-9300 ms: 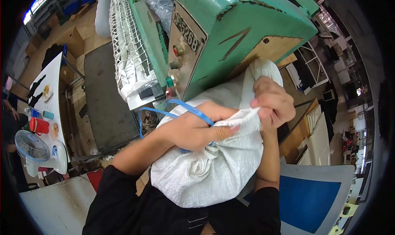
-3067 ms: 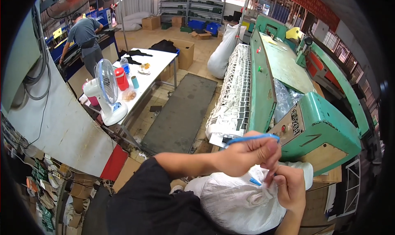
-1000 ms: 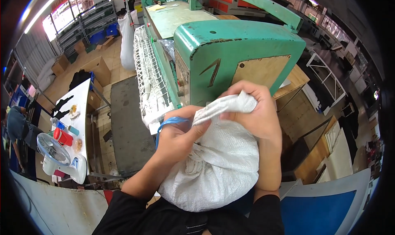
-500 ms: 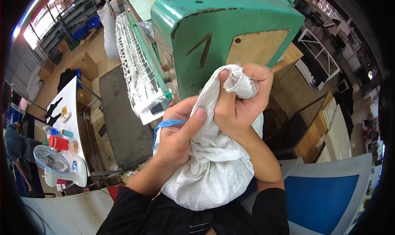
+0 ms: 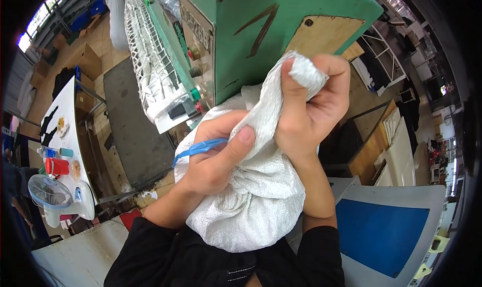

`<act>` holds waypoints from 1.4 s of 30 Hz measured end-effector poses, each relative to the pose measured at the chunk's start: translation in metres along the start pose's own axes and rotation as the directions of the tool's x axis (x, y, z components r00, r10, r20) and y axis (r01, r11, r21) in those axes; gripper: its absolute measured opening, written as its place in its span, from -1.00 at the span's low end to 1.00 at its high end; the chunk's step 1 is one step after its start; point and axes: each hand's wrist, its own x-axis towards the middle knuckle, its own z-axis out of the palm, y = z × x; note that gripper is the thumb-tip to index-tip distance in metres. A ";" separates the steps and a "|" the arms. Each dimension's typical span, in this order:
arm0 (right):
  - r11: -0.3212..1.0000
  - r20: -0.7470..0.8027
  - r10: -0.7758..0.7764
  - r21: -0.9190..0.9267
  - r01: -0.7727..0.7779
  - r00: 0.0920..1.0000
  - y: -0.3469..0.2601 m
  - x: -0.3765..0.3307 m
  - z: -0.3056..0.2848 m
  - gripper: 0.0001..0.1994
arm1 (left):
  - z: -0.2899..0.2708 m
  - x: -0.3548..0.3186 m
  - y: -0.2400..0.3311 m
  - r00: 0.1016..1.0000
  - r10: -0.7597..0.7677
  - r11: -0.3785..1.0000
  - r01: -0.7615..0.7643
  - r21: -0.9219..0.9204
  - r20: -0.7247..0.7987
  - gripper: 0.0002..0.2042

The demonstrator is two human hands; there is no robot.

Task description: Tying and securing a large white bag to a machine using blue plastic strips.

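Note:
A bulky white woven sack is held up in front of my body, its neck gathered and twisted. My left hand grips the neck from the left side, thumb pressed on the cloth. A strip of blue plastic tie is caught in that hand and hangs loose past its outer side. Higher and to the right, my right hand is closed around the top end of the sack, which is rolled into a tight bunch between thumb and fingers. The sack's underside is out of sight.
A green machine stands directly ahead, with a white slatted conveyor along its left. At left, a white table bears a red cup and a fan. A grey panel with a blue insert lies low right.
My right hand has moved up and to the right with the top of the sack, drawing the neck longer. The view has shifted so the machine appears higher and closer.

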 end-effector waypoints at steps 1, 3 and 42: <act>1.000 0.006 0.006 -0.004 -0.006 1.000 0.003 0.001 -0.001 -0.81 | -0.002 0.000 -0.001 1.000 0.000 1.000 0.000 -0.007 -0.006 -0.68; 0.999 0.002 -0.041 -0.002 0.041 0.999 0.008 0.003 -0.003 -0.79 | -0.008 -0.002 -0.002 1.000 -0.008 0.996 0.005 0.088 0.024 -0.66; 0.896 0.014 -0.334 -0.305 0.322 0.943 0.043 -0.004 -0.032 -0.60 | -0.057 0.046 -0.022 0.912 0.113 0.944 -0.222 0.242 0.395 -0.72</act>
